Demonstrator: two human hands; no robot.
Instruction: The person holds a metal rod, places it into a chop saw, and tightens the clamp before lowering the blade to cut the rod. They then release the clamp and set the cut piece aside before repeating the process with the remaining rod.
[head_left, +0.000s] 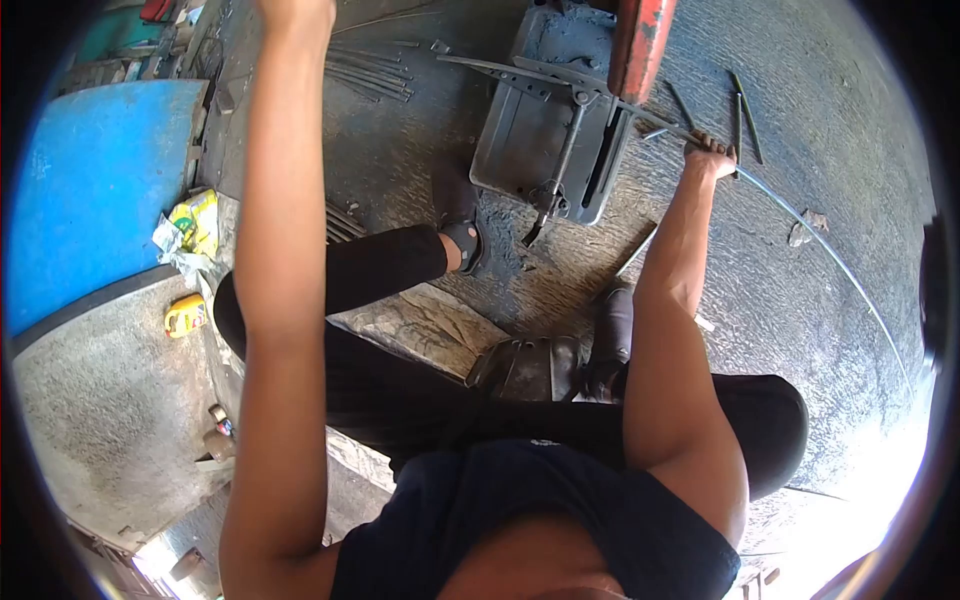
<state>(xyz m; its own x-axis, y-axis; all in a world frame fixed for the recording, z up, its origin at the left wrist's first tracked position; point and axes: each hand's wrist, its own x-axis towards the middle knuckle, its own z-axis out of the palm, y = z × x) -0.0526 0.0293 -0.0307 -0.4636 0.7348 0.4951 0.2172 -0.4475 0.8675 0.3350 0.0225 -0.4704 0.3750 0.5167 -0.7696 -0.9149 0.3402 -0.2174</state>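
Note:
My right hand (711, 158) is closed around a long thin metal rod (800, 215), which bends away to the right edge. On its other side the rod runs to a grey metal machine base (535, 135), where a clamp screw (570, 150) lies across the plate. Above the rod, close to the base, is a worn red metal part (640, 50). My left arm reaches up to the top edge; only the heel of my left hand (296, 10) shows, and its fingers are out of frame.
Several thin rods (365, 75) lie on the floor behind the base, and cut pieces (740, 120) lie near my right hand. At left are a blue panel (110, 190), a yellow packet (198, 222) and a yellow container (186, 316). My feet flank the base's front.

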